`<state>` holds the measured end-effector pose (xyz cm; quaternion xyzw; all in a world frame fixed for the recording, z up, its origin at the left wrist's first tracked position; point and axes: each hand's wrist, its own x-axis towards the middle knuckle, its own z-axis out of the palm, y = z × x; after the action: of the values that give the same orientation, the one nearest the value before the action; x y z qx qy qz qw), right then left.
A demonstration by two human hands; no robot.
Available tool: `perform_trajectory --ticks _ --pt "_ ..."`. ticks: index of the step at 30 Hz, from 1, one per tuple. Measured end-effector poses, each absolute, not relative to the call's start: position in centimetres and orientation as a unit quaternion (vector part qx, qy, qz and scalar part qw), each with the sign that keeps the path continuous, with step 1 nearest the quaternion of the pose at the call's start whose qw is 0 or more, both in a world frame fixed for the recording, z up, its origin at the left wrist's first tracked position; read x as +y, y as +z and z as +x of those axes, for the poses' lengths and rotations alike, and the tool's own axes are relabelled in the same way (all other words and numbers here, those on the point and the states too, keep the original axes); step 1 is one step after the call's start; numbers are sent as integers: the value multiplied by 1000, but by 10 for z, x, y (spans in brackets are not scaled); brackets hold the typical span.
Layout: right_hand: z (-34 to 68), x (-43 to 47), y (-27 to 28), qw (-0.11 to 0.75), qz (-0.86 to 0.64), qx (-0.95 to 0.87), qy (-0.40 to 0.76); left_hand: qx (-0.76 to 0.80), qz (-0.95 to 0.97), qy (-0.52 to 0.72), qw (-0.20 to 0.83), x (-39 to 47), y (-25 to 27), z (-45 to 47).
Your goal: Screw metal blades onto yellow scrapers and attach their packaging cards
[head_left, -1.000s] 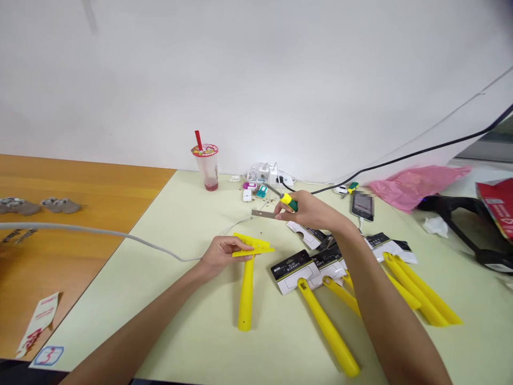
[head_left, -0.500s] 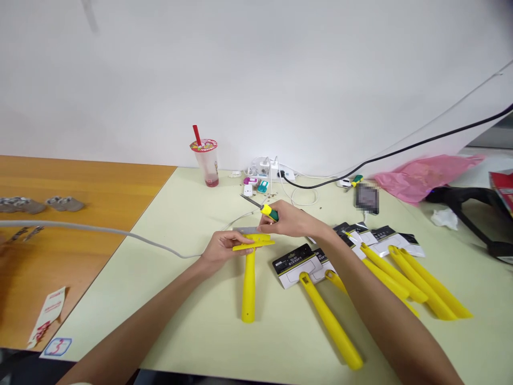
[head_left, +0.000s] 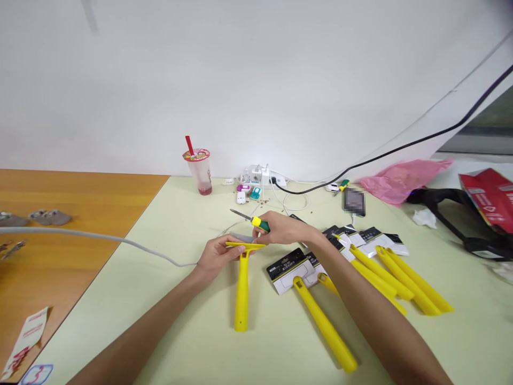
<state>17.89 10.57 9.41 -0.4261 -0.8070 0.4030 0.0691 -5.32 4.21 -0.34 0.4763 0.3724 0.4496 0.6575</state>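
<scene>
My left hand (head_left: 216, 255) is closed around the left end of a yellow T-shaped scraper's head, thumb toward me. The handle of the scraper (head_left: 241, 299) points toward me, low over the table. A grey metal blade (head_left: 242, 237) shows just behind the head, between my hands. In my right hand (head_left: 282, 227) is a screwdriver (head_left: 260, 223) with a yellow and green handle, its shaft pointing up and left. The fingertips of this hand are at the right end of the blade and head; their exact contact is hidden.
Several yellow handles (head_left: 324, 326) and black-and-white packaged cards (head_left: 289, 270) lie to the right. Behind my hands stand a cup with a red straw (head_left: 200, 174) and a power strip (head_left: 260, 176). A grey cable (head_left: 132, 243) crosses at left; a black cable (head_left: 360, 160) hangs at right.
The scraper's head has tilted, so its flat yellow face now shows edge-on. My left thumb has moved to the near side. The screwdriver stays in my right hand; the view has shifted slightly.
</scene>
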Motion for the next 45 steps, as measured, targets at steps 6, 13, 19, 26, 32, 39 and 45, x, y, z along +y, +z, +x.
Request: perform_trajectory --ticks 6,13,19,26,32,39,45 --pt "181 110 87 73 -404 -807 425 392 468 455 648 41 2 -52" --pt "184 109 87 138 -381 -797 447 395 457 461 649 44 3 -52" --pt "174 107 81 158 -384 -812 409 405 454 456 650 45 0 -53" --pt "166 106 69 173 -396 -821 372 414 444 462 646 44 0 -53" --pt "165 108 65 171 -404 -814 381 408 447 465 646 43 3 -54" --pt "165 110 61 165 -404 -803 405 431 423 475 640 42 2 -53" --pt "165 110 62 178 -397 -814 385 411 413 460 671 46 -1 -54"
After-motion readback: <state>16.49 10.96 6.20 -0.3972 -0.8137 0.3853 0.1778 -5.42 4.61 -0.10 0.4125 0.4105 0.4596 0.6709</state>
